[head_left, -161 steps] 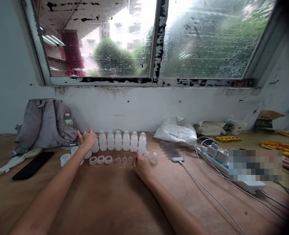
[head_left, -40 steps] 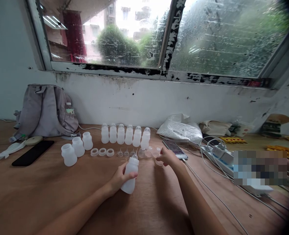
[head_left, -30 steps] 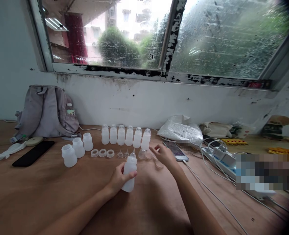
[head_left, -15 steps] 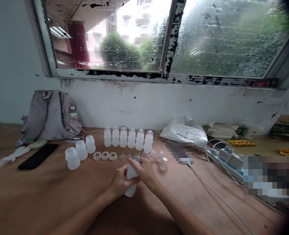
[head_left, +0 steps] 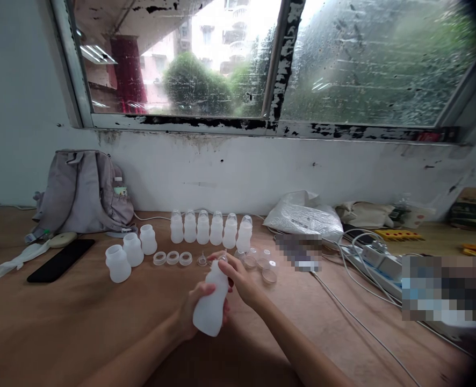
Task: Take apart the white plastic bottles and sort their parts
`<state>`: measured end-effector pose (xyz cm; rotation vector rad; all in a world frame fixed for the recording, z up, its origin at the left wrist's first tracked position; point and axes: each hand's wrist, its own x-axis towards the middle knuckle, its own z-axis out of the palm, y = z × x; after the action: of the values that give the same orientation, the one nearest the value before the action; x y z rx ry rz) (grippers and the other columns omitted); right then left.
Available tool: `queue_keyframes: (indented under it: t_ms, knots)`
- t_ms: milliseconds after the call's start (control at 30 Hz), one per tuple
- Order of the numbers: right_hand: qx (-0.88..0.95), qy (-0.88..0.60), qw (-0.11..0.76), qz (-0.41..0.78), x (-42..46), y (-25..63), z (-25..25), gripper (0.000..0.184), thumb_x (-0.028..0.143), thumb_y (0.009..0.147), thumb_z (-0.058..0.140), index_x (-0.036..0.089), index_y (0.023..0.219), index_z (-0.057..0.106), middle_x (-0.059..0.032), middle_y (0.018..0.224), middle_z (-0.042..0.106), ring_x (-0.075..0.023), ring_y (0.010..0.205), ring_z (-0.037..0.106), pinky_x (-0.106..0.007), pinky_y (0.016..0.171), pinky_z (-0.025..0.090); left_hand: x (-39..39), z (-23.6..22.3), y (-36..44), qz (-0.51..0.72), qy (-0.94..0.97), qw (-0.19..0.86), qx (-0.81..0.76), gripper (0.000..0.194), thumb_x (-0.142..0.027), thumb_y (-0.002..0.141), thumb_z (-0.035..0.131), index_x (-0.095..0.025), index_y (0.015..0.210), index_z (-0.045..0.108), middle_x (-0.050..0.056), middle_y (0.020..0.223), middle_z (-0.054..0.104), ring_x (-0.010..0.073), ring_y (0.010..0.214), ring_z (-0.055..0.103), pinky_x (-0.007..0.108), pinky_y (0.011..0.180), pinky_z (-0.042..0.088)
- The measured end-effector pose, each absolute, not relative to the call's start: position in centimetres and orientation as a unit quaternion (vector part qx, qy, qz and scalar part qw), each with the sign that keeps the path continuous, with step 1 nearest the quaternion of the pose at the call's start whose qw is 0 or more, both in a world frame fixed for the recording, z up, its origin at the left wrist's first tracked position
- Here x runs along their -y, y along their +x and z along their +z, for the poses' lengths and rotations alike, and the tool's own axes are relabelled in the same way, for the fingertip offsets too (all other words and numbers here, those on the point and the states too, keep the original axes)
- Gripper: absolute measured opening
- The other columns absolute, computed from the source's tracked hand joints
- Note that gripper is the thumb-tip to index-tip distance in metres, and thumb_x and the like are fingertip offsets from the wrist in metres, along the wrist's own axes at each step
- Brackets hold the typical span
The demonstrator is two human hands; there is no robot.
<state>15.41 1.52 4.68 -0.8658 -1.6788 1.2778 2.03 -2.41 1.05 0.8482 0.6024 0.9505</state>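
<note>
A frosted white baby bottle point(head_left: 210, 310) is tilted in front of me, its top leaning away to the right. My left hand point(head_left: 190, 310) is closed around its body. The fingers of my right hand point(head_left: 240, 277) wrap around the neck and collar, covering most of the teat. Just beyond lie three white collar rings point(head_left: 172, 258) and a clear teat point(head_left: 202, 260); other teats there are hidden by my right hand. Several clear domed caps point(head_left: 268, 273) sit to the right. Three bottle bodies without tops point(head_left: 118, 264) stand at the left.
Several capped bottles point(head_left: 203, 228) stand in a row near the wall. A grey backpack point(head_left: 85, 191) and a black phone point(head_left: 60, 260) are at the left. To the right are a silvery plastic package point(head_left: 304, 217), a blurred-out phone, a power strip and a white cable point(head_left: 362, 322).
My left hand brought a bottle to the front from the left. My right hand left the clear caps and closed on the bottle's top. The bottle now tilts more, its base nearer me.
</note>
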Motion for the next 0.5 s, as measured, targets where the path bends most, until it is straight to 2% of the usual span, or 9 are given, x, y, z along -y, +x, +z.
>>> queue_keyframes:
  t_ms: [67,167,333,500]
  knots:
    - [0.68,-0.362,0.427,0.472,-2.5,16.0,4.2,0.038,0.051,0.071,0.051,0.019,0.091,0.055,0.0052,0.054,0.043,-0.0072,0.043,0.035,-0.019,0.039,0.026,1.9,1.3,1.3,0.48,0.371,0.749,-0.267,0.046,-0.049,0.066,0.053,-0.011,0.09,0.057,0.005,0.061,0.059,0.0128,0.046,0.053,0.023,0.043,0.038]
    - [0.671,-0.411,0.461,0.41,-3.9,16.6,3.1,0.034,0.048,0.065,0.06,0.018,0.08,0.056,0.0059,0.051,0.041,-0.0076,0.046,0.037,-0.019,0.042,0.028,0.8,1.7,0.1,0.511,0.376,0.731,-0.252,0.045,-0.051,0.069,0.049,-0.013,0.092,0.057,0.003,0.065,0.058,0.0111,0.049,0.051,0.021,0.043,0.037]
    - [0.593,-0.386,0.458,0.538,-3.9,16.5,3.1,0.038,0.055,0.071,0.049,0.017,0.07,0.05,0.0075,0.047,0.038,-0.0051,0.035,0.03,-0.02,0.035,0.021,-0.3,1.2,-0.7,0.419,0.429,0.745,-0.292,0.047,-0.049,0.074,0.046,-0.01,0.096,0.058,0.007,0.073,0.059,0.0108,0.048,0.053,0.021,0.043,0.037]
    - [0.555,-0.351,0.463,0.596,-3.5,16.3,3.4,0.038,0.053,0.07,0.053,0.017,0.06,0.045,0.0071,0.042,0.038,-0.0056,0.035,0.034,-0.019,0.036,0.022,0.0,0.8,-0.2,0.352,0.477,0.751,-0.292,0.052,-0.053,0.075,0.043,-0.012,0.107,0.051,0.008,0.078,0.059,0.0125,0.047,0.055,0.021,0.039,0.037]
